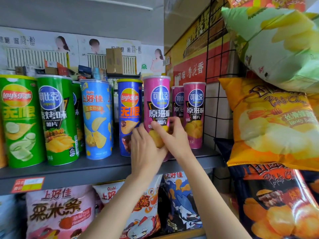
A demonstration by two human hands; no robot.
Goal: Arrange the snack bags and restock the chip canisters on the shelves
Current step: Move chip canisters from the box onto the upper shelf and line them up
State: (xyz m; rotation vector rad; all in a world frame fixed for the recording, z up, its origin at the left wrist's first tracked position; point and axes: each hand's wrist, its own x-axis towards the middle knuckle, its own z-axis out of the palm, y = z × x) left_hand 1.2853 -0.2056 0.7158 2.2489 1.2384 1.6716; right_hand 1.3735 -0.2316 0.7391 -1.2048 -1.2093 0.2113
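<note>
Two hands reach up from the bottom centre of the frame and wrap the lower half of a pink canister. It stands upright on the grey shelf, long axis vertical, directly above and between them. Left hand cups its lower left side; right hand grips its front and right. Behind, to the right, two more pink canisters stand.

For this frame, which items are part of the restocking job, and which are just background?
Job items:
- pink canister, held by left hand and right hand
- other canisters on the shelf: green, light blue, dark blue
- orange chip bag

Background:
- wall posters
- cardboard boxes
- wire grid
</note>
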